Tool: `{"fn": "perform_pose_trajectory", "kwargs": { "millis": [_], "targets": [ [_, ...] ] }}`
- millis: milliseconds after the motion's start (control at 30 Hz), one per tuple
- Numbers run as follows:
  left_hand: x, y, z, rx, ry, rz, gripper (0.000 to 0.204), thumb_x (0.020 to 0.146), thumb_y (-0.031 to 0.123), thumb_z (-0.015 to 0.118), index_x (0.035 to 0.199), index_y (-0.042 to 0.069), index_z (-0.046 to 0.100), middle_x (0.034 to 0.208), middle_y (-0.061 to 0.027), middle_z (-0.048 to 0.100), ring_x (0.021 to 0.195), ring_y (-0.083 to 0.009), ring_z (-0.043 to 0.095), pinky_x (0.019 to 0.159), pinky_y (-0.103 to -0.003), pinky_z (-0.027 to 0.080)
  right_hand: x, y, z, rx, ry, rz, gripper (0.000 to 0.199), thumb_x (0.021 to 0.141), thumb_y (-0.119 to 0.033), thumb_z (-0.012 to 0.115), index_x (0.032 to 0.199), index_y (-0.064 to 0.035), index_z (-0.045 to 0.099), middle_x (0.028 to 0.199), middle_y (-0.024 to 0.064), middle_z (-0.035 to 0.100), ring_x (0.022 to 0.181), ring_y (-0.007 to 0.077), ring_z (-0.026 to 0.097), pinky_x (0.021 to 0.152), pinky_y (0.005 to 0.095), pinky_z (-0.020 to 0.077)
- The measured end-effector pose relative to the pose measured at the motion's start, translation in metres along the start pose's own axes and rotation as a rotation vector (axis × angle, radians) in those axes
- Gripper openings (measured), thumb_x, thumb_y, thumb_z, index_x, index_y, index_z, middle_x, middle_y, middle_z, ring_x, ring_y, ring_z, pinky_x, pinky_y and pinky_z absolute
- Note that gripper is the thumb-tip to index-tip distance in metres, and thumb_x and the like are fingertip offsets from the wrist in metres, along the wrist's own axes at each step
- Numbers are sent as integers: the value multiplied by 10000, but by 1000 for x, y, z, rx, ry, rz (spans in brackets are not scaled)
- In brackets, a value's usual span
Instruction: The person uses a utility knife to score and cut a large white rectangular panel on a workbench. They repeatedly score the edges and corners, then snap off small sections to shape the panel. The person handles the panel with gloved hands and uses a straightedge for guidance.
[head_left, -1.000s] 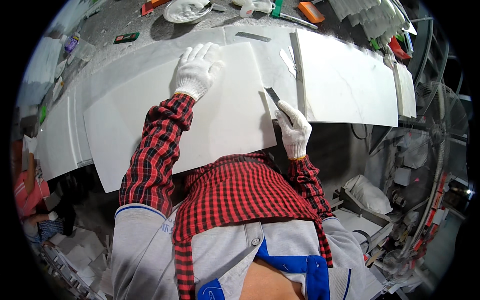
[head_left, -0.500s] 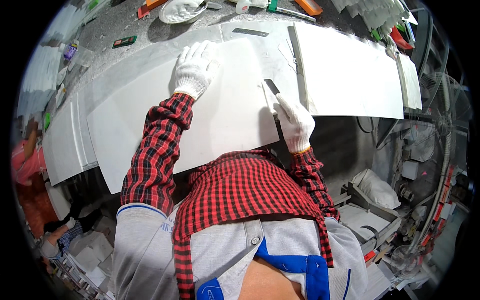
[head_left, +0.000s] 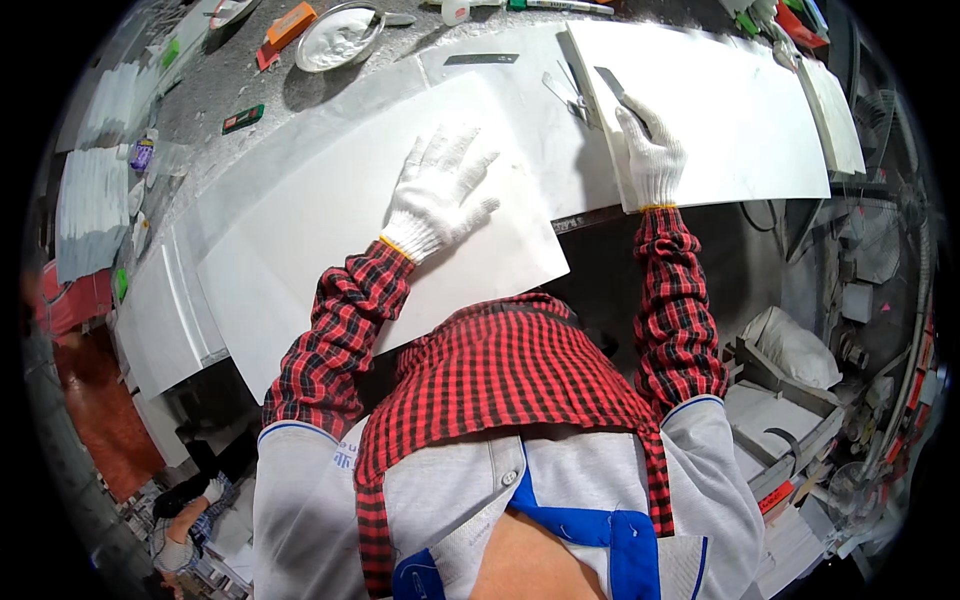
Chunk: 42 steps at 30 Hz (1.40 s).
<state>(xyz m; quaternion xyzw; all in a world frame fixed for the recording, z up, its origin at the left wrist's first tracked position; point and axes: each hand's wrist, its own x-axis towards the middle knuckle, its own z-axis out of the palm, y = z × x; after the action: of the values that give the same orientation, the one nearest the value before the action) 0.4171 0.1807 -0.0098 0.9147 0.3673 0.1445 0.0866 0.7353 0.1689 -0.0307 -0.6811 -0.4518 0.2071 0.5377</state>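
Observation:
A large white sheet [head_left: 330, 235] lies on the bench in front of me, its near edge by my apron. My left hand [head_left: 440, 185], in a white knit glove, rests on it palm down with the fingers spread. My right hand [head_left: 652, 150], gloved the same way, is closed around a flat-bladed scraper [head_left: 608, 82]. Its dark blade points away from me; the handle is hidden in the glove. This hand is over the left part of a second, thicker white board [head_left: 745, 110] at the right. Thin metal tools [head_left: 572, 98] lie beside that board.
At the back stand a bowl of white paste [head_left: 342, 38] and an orange box [head_left: 290, 22]. A dark metal strip [head_left: 482, 59] and a green-and-black tool [head_left: 243, 118] lie on the bench. Another person's arm [head_left: 187, 520] shows at lower left. A white sack [head_left: 790, 345] sits at right.
My right hand has moved right with the scraper, from the sheet's right edge to over the second board. The left hand has slid nearer me and to the right, still flat.

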Motion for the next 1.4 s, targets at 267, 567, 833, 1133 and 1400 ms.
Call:
{"fn": "perform_pose_trajectory", "kwargs": {
  "millis": [267, 567, 833, 1133, 1400],
  "targets": [
    [14, 14, 8, 22, -94, 58, 619, 949, 524, 582, 1450, 160, 578, 1607, -168, 401, 1513, -407, 296, 1250, -551, 172, 1, 13, 0, -43, 21, -45, 294, 914, -252, 795, 1173, -113, 786, 1044, 103, 795, 956, 141, 742, 883, 281, 564],
    [9, 27, 6, -30, -115, 143, 609, 925, 519, 589, 1423, 168, 595, 1578, -177, 424, 1489, -428, 320, 1242, -571, 196, 0, 2, -2, -60, 9, 15, 290, 927, -230, 783, 1186, -98, 780, 1092, 80, 790, 984, 123, 725, 904, 272, 558],
    [13, 23, 1, -20, -199, 198, 598, 938, 571, 559, 1422, 223, 613, 1611, -190, 388, 1502, -449, 306, 1237, -576, 217, 2, 15, -1, -87, 27, -14, 303, 912, -296, 780, 1179, -155, 789, 1043, 88, 795, 961, 160, 751, 867, 285, 569],
    [35, -21, 12, 138, -99, 50, 659, 1003, 570, 506, 1547, 200, 469, 1662, -196, 297, 1538, -437, 225, 1259, -551, 126, 2, 16, -2, -99, 43, -66, 295, 912, -303, 778, 1168, -157, 792, 1039, 99, 793, 942, 166, 757, 850, 287, 573],
    [16, 12, 24, 122, -87, 110, 788, 1009, 683, 373, 1586, 147, 399, 1675, -151, 304, 1564, -370, 223, 1276, -524, 120, 1, 17, 0, -67, 25, -34, 286, 921, -275, 772, 1170, -135, 788, 1037, 115, 792, 946, 168, 754, 855, 285, 568]
  ]
}}
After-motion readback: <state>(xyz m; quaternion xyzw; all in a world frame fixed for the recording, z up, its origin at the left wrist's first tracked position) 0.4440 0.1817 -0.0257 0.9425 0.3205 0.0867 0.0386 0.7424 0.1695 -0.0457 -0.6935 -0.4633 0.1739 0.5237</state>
